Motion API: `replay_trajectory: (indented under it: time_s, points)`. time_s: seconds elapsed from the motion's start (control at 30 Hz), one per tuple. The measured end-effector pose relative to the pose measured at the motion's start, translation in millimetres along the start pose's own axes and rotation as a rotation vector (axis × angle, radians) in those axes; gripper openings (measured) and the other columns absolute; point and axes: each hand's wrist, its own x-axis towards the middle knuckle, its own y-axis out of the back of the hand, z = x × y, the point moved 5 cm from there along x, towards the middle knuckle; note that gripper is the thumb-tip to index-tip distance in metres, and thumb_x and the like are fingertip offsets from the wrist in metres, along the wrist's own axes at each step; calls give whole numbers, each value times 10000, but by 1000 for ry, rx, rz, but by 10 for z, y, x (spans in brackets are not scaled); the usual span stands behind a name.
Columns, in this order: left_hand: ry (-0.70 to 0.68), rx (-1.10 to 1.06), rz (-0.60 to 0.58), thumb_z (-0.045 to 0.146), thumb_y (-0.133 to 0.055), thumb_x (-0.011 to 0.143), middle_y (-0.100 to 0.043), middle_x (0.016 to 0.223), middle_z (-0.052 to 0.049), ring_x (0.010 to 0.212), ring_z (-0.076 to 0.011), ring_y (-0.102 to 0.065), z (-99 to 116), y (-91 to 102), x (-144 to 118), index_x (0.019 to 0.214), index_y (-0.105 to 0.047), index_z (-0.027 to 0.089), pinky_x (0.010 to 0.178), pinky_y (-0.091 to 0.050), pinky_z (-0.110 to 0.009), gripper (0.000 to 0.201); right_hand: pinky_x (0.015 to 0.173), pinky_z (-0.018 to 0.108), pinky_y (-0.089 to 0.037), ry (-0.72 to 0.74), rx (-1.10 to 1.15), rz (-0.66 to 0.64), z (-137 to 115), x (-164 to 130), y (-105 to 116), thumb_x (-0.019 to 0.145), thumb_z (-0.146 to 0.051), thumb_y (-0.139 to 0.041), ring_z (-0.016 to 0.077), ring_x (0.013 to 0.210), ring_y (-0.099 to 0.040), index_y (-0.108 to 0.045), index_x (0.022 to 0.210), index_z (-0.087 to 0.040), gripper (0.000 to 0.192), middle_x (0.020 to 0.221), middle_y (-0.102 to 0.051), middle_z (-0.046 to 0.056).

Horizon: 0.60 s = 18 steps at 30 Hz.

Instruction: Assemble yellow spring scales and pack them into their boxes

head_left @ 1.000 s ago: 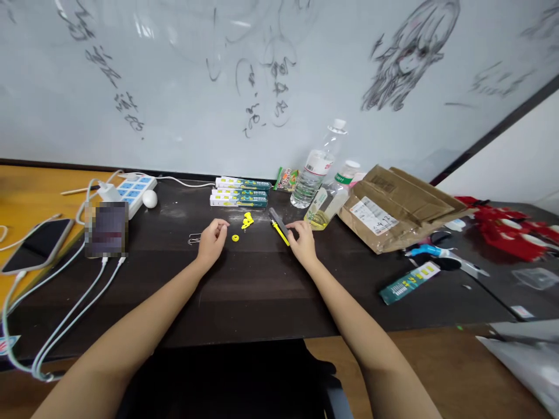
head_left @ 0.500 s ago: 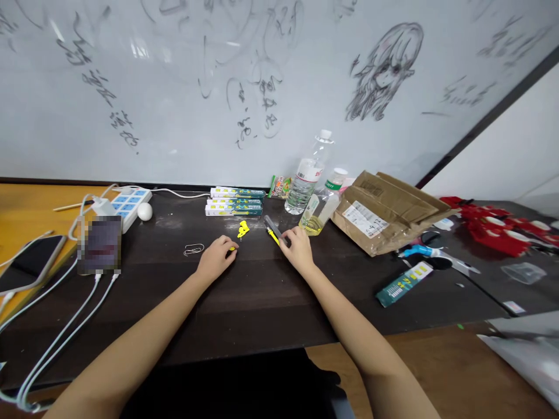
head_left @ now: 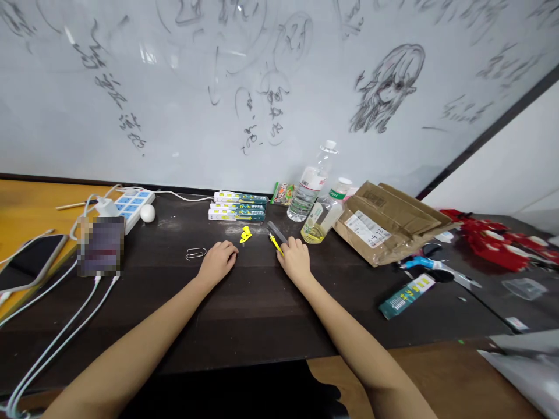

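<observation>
My left hand (head_left: 218, 260) rests on the dark table with its fingers curled; whatever lies under them is hidden. Just left of it is a bent wire piece (head_left: 196, 254), like a large paper clip. Between the hands, nearer the board, sit small yellow plastic pieces (head_left: 246, 234). My right hand (head_left: 296, 261) is closed over the near end of a thin yellow pen-like stick (head_left: 275, 241), which points away to the upper left. A clear narrow tube (head_left: 276, 231) lies beside the stick, its near end at the fingers.
Stacked slim boxes (head_left: 238, 214) and two bottles (head_left: 308, 189) stand before the whiteboard (head_left: 183, 134). Rightward are a cardboard package (head_left: 388, 221), another slim box (head_left: 406, 297) and scissors (head_left: 437, 266). A power strip (head_left: 135, 208), white ball (head_left: 147, 213), phones and cables occupy the left.
The view has tilted slightly upward. The yellow bit at my left fingertips is now hidden as those fingers curl in. My right hand stays by the yellow stick, its fingers drawn closer around it.
</observation>
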Motion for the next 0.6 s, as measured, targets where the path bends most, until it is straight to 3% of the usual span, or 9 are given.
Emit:
replay_trajectory:
  time_s: [0.13,0.23,0.33,0.43,0.53,0.6]
  points:
    - [-30,2,27,187,-459,880,-622,1005,-64,894,-203,-559,59,35,-2,945,-653,209,808,-470,-349,206,663,383,-352,6,17,4,-17,-11,-6,840,-246,-541,280,831,-452,-576,695,-215,153,801,-521,116]
    - [-135,1,36,179,-456,886,-612,1118,-62,1008,-213,-557,205,50,-18,1055,-626,232,883,-455,-374,245,663,368,-367,63,67,23,-98,-21,64,866,-264,-508,260,800,-467,-572,726,-224,159,782,-533,94]
    - [-277,39,33,180,-447,900,-565,1251,-64,1167,-218,-497,407,46,-47,1213,-544,245,1028,-364,-416,334,699,352,-400,181,264,-8,-256,-50,145,908,-275,-459,234,793,-493,-579,795,-227,171,797,-556,74]
    - [-344,85,-7,183,-385,935,-619,1122,-63,1111,-198,-535,522,7,-65,1210,-540,241,1077,-301,-443,321,709,334,-423,280,482,-51,-420,-94,194,914,-288,-467,217,782,-509,-588,858,-226,147,810,-574,61]
    - [-314,74,-64,237,-371,953,-640,945,-58,953,-199,-586,496,-44,-62,1099,-583,220,952,-420,-400,259,723,336,-434,300,585,-110,-479,-106,186,907,-291,-482,212,791,-518,-602,904,-235,133,824,-586,49]
    - [-271,52,-99,254,-360,958,-635,932,-61,913,-202,-590,437,-77,-58,1059,-580,204,864,-463,-363,247,789,358,-435,242,576,-99,-387,-76,176,899,-291,-485,221,869,-526,-601,961,-237,142,901,-597,54]
